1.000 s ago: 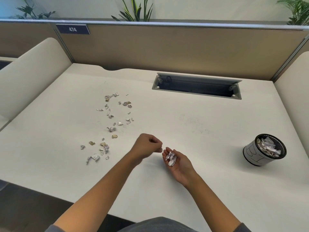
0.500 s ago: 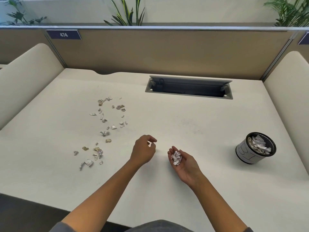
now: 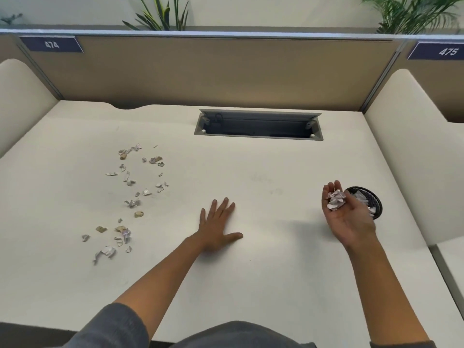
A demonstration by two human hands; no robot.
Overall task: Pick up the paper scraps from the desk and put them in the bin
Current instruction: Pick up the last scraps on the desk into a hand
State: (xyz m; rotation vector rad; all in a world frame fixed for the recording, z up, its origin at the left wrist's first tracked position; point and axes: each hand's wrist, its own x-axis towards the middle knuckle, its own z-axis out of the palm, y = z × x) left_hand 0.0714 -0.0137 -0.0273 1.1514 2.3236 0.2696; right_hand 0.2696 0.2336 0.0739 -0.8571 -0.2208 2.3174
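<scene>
Hands (image 3: 218, 223) two; bin (image 3: 371, 200) one

Open-plan office, cubicle workstation. A cream desk (image 3: 251, 285) is enclosed by a tan fabric partition (image 3: 226, 71) at the back and rounded cream side dividers (image 3: 406, 146). Seat nos. are shown on blue plates: 474 (image 3: 52, 44) at left, 475 (image 3: 448, 51) at right. A cable-mgmt hatch (image 3: 258, 125) is recessed in the desktop. Potted plants (image 3: 163, 16) are seen behind the partition.

The desk (image 3: 251, 247) looks smooth and matt; the paper scraps (image 3: 130, 194) are crumpled; the bin (image 3: 374, 204) is black mesh.
</scene>
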